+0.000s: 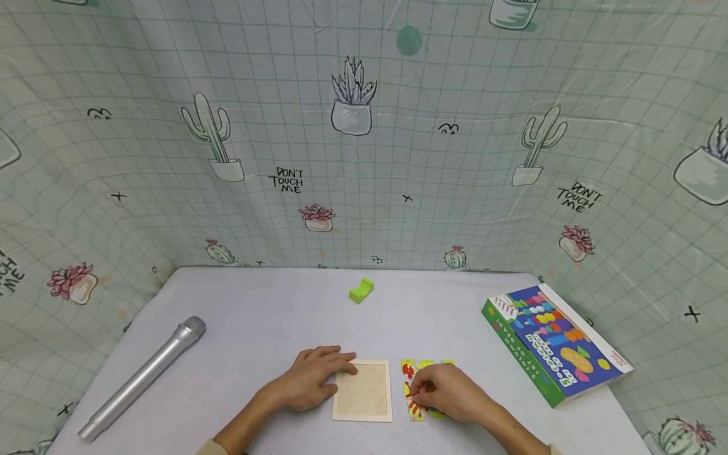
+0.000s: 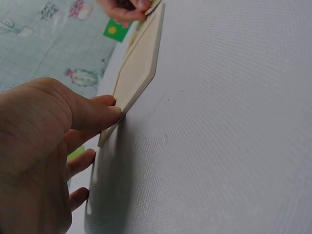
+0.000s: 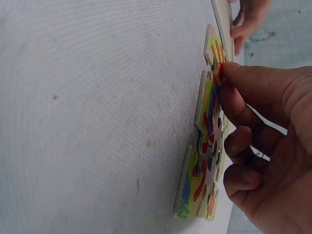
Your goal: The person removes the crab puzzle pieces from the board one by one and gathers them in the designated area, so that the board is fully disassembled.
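My left hand (image 1: 313, 379) rests at the left side of a square pale wooden puzzle tray (image 1: 362, 390) with a raised rim. In the left wrist view its thumb touches the rim (image 2: 139, 90), and its other fingers spread out, some over the tray's corner. To the right of the tray lie yellow jigsaw puzzle pieces (image 1: 407, 371) with red and blue print, partly hidden under my right hand (image 1: 452, 392). The right thumb and index finger pinch a yellow puzzle piece (image 3: 213, 45) at the end of the group nearest the tray; the remaining fingers are curled.
A silver microphone (image 1: 145, 376) lies at the left. A small green curved block (image 1: 361, 291) sits toward the back of the white table (image 1: 273, 309). At the right is a blue and green toy box (image 1: 557, 341). A patterned cloth (image 1: 364, 158) hangs behind.
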### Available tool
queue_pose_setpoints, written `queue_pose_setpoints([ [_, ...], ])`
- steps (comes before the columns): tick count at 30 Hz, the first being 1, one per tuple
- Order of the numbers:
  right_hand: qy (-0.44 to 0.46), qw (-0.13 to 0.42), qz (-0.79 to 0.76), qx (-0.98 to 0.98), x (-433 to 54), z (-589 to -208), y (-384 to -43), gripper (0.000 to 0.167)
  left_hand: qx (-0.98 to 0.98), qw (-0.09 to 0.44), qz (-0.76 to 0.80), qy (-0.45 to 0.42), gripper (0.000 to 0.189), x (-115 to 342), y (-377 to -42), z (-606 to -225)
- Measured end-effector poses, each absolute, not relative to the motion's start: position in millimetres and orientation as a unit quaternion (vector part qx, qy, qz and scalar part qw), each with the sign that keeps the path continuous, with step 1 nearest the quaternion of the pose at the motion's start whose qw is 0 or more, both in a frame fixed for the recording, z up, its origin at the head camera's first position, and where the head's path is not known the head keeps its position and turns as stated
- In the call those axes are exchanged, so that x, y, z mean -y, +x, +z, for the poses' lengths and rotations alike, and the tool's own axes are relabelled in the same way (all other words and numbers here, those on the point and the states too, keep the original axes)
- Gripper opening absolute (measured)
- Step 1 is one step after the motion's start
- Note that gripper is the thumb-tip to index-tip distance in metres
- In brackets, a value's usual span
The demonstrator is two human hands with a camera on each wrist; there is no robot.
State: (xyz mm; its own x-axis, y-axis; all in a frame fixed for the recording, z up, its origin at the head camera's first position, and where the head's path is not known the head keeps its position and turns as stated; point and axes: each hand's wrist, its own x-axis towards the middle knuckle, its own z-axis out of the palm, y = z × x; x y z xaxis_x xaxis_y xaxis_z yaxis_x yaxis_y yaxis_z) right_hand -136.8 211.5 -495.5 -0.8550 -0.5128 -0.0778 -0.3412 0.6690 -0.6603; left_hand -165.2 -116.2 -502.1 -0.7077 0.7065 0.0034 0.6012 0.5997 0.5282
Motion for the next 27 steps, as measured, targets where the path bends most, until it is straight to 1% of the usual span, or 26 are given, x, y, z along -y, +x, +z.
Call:
queue_pose_setpoints([
  [16,-0.209,0.141,-0.333,-0.908,-212.9,-491.9,-138.1,0.006,-0.883,0.111,0.266,0.372,0.041,118.1,-165.4,-503.1],
  [19,-0.193,0.134,-0.338,-0.911,-213.9,-488.3,-139.7,0.007,-0.88,0.112,0.27,0.375,0.04,118.8,-164.7,-502.9],
  [22,-0.16,0.099,-0.332,-0.924,-215.6,-485.3,-143.6,0.009,-0.877,0.11,0.273,0.379,0.04,119.6,-163.7,-503.5],
  [27,-0.09,-0.006,-0.303,-0.949,-223.6,-483.7,-153.2,0.008,-0.875,0.118,0.286,0.372,0.033,121.6,-164.0,-505.4],
])
